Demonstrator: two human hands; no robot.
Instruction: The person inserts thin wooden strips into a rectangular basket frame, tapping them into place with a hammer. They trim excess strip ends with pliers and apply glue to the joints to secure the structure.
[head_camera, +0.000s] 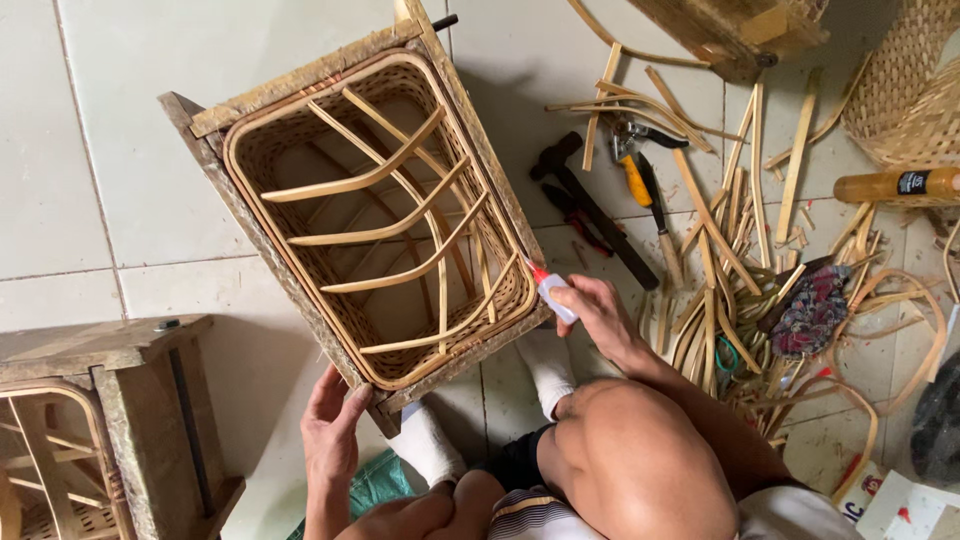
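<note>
1. The right hand (598, 312) grips a small white glue bottle with a red nozzle (550, 290), its tip pointing far-left onto the right rim of the woven rattan and wood frame (380, 215).
2. The left hand (332, 425) lies open against the frame's near corner.
3. Right of the frame lie a dark hammer (590, 205), yellow-handled pliers (632, 165) and loose bamboo strips (720, 260).

The crate (365, 210) is rough, weathered wood around smooth woven rattan. The glue bottle (553, 293) is glossy white plastic with a red tip. Pale floor tiles (120, 150) shine; the scattered cane strips (720, 250) look matt.
</note>
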